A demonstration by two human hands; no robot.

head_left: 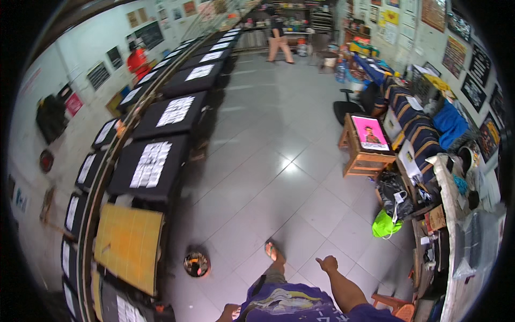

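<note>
My right hand (328,263) hangs over the tiled floor (279,188) to the right of my leg. Its fingers are curled in, the thumb sticks out to the left, and nothing shows in it. At the lower edge, beside my purple shirt (284,303), is my left hand (230,311), small and partly cut off, so its fingers cannot be made out. Left of my foot stands a round bin (197,264) with mixed bits inside. Closest on the left bench is a yellow-orange board (129,244). Beyond it lie black cloths with white prints (152,165) in a long row.
On the right stands a wooden stool (367,155) with a pink print (370,133) on top. Black and green bags (385,224) lie past it, beside a cluttered shelf. One person (278,37) walks at the far end; another in red (138,63) stands behind the bench.
</note>
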